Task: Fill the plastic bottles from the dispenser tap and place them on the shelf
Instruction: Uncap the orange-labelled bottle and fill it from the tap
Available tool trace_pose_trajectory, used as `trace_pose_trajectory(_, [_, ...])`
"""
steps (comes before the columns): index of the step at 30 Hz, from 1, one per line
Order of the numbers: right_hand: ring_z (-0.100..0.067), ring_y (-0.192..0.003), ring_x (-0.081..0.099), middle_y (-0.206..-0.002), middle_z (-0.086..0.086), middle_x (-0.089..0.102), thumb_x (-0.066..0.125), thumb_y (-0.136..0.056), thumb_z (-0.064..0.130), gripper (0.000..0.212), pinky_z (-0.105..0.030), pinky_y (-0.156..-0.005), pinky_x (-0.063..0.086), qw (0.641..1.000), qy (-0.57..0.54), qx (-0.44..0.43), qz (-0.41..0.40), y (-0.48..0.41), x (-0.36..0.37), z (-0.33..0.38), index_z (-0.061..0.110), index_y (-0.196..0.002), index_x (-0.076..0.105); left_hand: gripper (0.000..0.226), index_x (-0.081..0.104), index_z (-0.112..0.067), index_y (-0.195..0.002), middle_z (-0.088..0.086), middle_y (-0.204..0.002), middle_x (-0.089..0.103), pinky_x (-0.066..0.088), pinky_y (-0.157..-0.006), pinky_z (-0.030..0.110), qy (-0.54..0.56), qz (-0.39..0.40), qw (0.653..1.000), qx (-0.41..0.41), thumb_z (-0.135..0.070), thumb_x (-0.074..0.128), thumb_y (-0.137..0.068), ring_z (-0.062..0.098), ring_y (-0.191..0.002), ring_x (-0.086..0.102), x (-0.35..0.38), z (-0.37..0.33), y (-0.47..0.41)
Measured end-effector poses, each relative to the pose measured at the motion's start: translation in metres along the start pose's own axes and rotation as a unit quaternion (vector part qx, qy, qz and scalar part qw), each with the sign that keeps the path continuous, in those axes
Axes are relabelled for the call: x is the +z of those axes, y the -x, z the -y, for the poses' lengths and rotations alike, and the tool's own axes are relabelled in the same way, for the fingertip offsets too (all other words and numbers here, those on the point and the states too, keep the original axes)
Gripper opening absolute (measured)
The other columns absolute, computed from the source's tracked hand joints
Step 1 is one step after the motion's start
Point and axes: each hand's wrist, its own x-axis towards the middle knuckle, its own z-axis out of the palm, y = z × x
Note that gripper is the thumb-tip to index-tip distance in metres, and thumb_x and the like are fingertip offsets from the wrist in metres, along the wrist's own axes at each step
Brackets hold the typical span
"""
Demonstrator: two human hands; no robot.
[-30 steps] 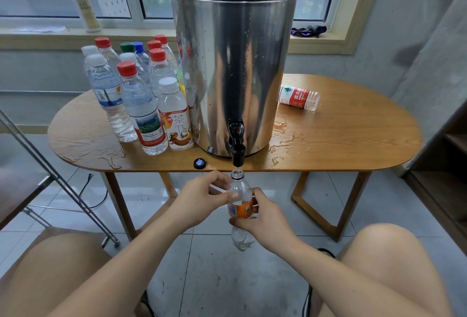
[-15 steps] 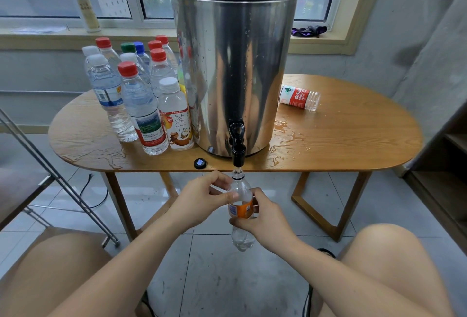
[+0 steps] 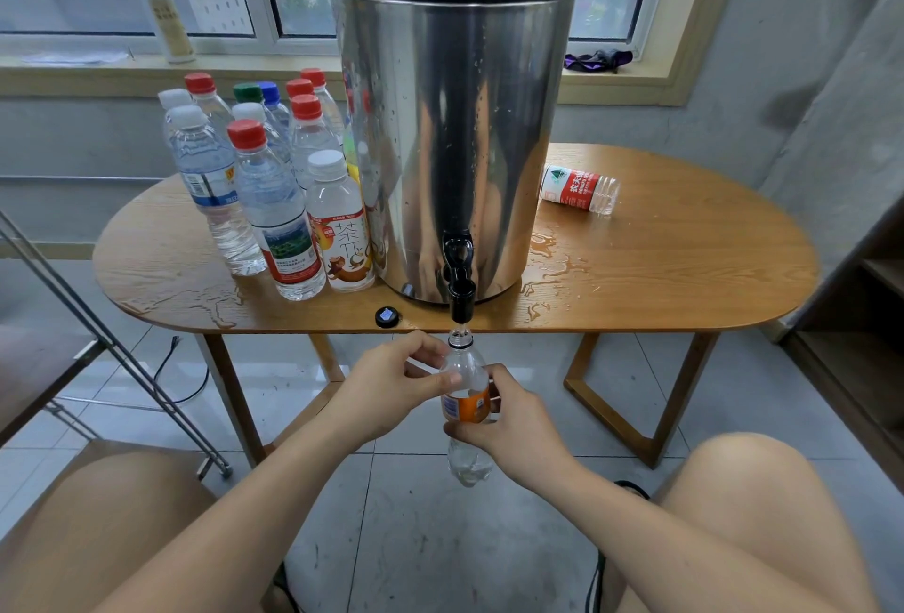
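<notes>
Table: wet oval wooden top (image 3: 685,265) carrying tall steel dispenser (image 3: 455,123).
Bottle: I see the clear plastic bottle with orange label (image 3: 467,409) at 6 o'clock under black tap (image 3: 461,306).
Left hand (image 3: 386,385): pinching its neck.
Right hand (image 3: 513,426): wrapped round its middle.

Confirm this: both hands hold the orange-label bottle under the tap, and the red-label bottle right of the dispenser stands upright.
Wrong on one count: the head view shows the red-label bottle right of the dispenser lying on its side, not upright. The left hand and right hand do hold the orange-label bottle under the tap.
</notes>
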Motion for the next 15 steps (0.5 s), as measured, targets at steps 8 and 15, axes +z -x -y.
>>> trace_pose_trajectory(8, [-0.002,-0.102,0.062,-0.112,0.016,0.065,0.092,-0.081,0.042,0.062,-0.014,-0.075,0.046,1.0,0.002,0.006,0.006,0.0001,-0.0005,0.0016,0.037,-0.129,0.052,0.035,0.067,-0.04,-0.123,-0.02,-0.118,0.071,0.065,-0.085,0.028,-0.003,0.002,1.0,0.0,-0.052,0.08,-0.093,0.002,-0.102,0.071,0.0001,-0.0009,0.0005])
trace_pose_trajectory(15, [-0.002,-0.103,0.062,-0.113,0.016,0.065,0.092,-0.081,0.042,0.063,-0.015,-0.077,0.047,1.0,0.004,0.005,0.005,0.0001,-0.0006,0.0015,0.038,-0.129,0.052,0.036,0.067,-0.039,-0.124,-0.019,-0.118,0.07,0.064,-0.085,0.027,0.0,0.003,1.0,0.0,-0.052,0.08,-0.093,0.002,-0.103,0.071,-0.0001,-0.0017,0.0003])
